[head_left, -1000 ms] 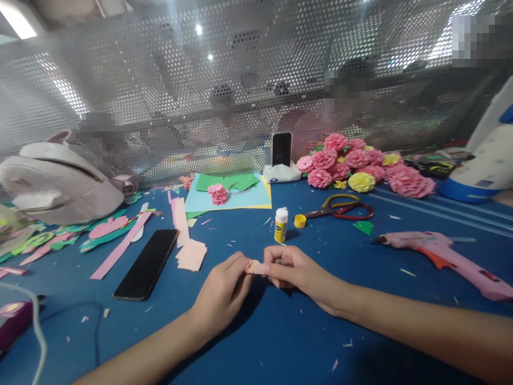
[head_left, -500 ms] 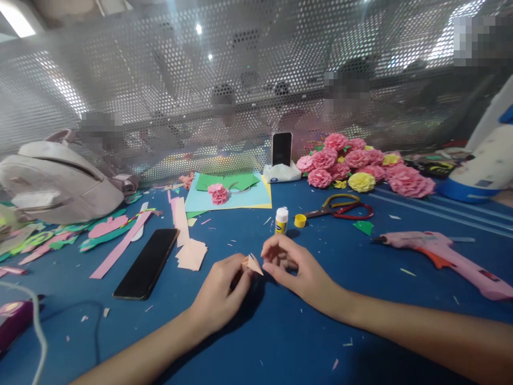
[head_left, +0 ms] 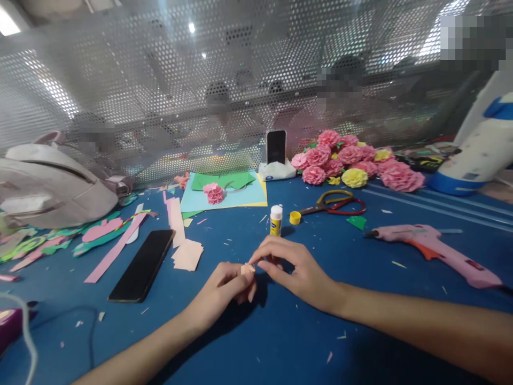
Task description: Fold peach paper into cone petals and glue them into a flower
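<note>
My left hand (head_left: 226, 291) pinches a small folded piece of peach paper (head_left: 247, 269) between thumb and fingers, low over the blue table. Curved in from the right, my right hand (head_left: 290, 262) has its index fingertip at the paper's upper edge. Its thumb stays apart from that finger, and the other fingers are partly hidden behind. Just beyond stands a glue stick (head_left: 276, 220) with a white end up, and its yellow cap (head_left: 295, 217) lies beside it. Several peach paper pieces (head_left: 188, 255) are stacked left of my hands.
A black phone (head_left: 142, 266) and paper strips (head_left: 116, 247) lie to the left, near a pale backpack (head_left: 60, 182). Scissors (head_left: 334, 203), a pink glue gun (head_left: 433, 248) and pink paper flowers (head_left: 401, 175) are right. A perforated metal screen (head_left: 160, 101) closes the back.
My right hand has come left until its index fingertip meets the folded paper. The paper's pointed tip, which stuck out toward the right, no longer shows. The view has shifted slightly.
</note>
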Demonstrator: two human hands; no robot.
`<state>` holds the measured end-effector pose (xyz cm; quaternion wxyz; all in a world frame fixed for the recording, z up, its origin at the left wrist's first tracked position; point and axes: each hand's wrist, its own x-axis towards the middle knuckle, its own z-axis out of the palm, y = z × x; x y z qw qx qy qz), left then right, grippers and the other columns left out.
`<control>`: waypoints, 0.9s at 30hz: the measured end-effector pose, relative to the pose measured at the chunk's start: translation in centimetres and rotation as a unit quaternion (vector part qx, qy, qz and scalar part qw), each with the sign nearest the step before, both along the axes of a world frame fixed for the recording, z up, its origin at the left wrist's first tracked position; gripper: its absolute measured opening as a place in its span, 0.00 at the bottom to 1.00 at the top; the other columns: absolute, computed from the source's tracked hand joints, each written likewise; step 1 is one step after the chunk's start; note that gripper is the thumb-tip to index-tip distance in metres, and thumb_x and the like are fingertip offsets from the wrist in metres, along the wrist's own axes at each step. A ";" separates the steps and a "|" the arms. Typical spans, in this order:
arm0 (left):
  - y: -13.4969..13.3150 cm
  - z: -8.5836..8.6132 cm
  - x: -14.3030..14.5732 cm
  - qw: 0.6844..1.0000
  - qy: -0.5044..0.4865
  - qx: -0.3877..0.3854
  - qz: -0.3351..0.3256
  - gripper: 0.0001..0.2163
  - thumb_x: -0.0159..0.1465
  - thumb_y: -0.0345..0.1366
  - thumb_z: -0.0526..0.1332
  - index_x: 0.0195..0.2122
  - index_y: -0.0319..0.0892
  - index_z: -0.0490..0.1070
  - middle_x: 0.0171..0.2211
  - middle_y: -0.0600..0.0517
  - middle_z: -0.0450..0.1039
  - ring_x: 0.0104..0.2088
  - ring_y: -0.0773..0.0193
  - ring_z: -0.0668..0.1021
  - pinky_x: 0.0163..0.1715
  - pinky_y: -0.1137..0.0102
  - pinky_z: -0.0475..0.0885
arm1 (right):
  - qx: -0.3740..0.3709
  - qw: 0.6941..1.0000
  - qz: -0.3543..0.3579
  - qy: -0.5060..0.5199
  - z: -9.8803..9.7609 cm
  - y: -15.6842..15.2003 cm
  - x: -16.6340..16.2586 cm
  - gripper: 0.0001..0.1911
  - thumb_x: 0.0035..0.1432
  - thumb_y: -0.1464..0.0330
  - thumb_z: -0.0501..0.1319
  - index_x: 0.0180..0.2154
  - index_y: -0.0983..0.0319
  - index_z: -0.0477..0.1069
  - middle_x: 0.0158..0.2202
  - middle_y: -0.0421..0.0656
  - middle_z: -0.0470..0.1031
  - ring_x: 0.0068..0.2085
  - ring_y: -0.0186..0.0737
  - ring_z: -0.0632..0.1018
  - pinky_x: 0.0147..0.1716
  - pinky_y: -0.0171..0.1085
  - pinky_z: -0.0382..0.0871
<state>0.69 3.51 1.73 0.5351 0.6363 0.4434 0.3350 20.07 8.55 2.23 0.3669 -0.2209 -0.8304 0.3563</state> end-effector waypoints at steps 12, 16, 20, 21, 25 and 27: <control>0.1 -0.5 0.3 0.999 0.021 0.003 0.036 0.26 0.66 0.53 0.50 0.18 0.39 0.65 0.16 0.54 0.60 0.20 0.67 0.63 0.23 0.72 0.56 | -0.013 1.000 -0.016 -0.008 -0.1 -0.1 -0.2 0.08 0.62 0.63 0.62 0.39 0.61 0.73 0.33 0.40 0.70 0.29 0.32 0.69 0.29 0.33 0.63; 0.1 -0.4 0.4 0.999 0.036 0.002 0.033 0.25 0.66 0.52 0.50 0.18 0.39 0.64 0.15 0.55 0.59 0.20 0.68 0.62 0.23 0.72 0.56 | 0.010 0.999 -0.036 -0.018 -0.3 -0.2 -0.3 0.09 0.63 0.62 0.61 0.34 0.61 0.73 0.28 0.39 0.68 0.26 0.31 0.67 0.27 0.33 0.61; 0.0 -0.4 0.6 0.998 0.043 0.005 0.039 0.25 0.66 0.50 0.49 0.17 0.39 0.64 0.15 0.55 0.58 0.20 0.68 0.62 0.23 0.72 0.55 | 0.032 0.999 -0.035 -0.006 -0.5 -0.2 -0.4 0.08 0.63 0.66 0.60 0.31 0.62 0.71 0.27 0.38 0.66 0.26 0.31 0.66 0.26 0.32 0.60; -0.1 -0.4 0.6 0.998 0.046 0.007 0.038 0.25 0.66 0.50 0.49 0.17 0.39 0.64 0.15 0.55 0.58 0.20 0.68 0.62 0.23 0.72 0.56 | 0.034 0.999 -0.029 -0.004 -0.5 -0.2 -0.4 0.08 0.63 0.67 0.60 0.31 0.62 0.71 0.27 0.38 0.66 0.26 0.31 0.66 0.26 0.32 0.61; -0.2 -0.4 0.7 0.998 0.053 0.008 0.039 0.25 0.66 0.51 0.48 0.18 0.40 0.64 0.15 0.55 0.59 0.20 0.67 0.63 0.24 0.71 0.57 | 0.037 0.999 -0.013 -0.006 -0.6 -0.4 -0.5 0.06 0.62 0.69 0.59 0.31 0.61 0.71 0.28 0.39 0.67 0.27 0.31 0.67 0.27 0.32 0.63; -0.2 -0.3 0.8 0.998 0.056 0.003 0.041 0.24 0.66 0.50 0.48 0.18 0.40 0.64 0.15 0.55 0.58 0.20 0.67 0.63 0.24 0.71 0.57 | 0.042 0.999 -0.016 -0.010 -0.7 -0.6 -0.5 0.06 0.62 0.69 0.59 0.31 0.61 0.70 0.28 0.39 0.67 0.27 0.32 0.68 0.27 0.32 0.62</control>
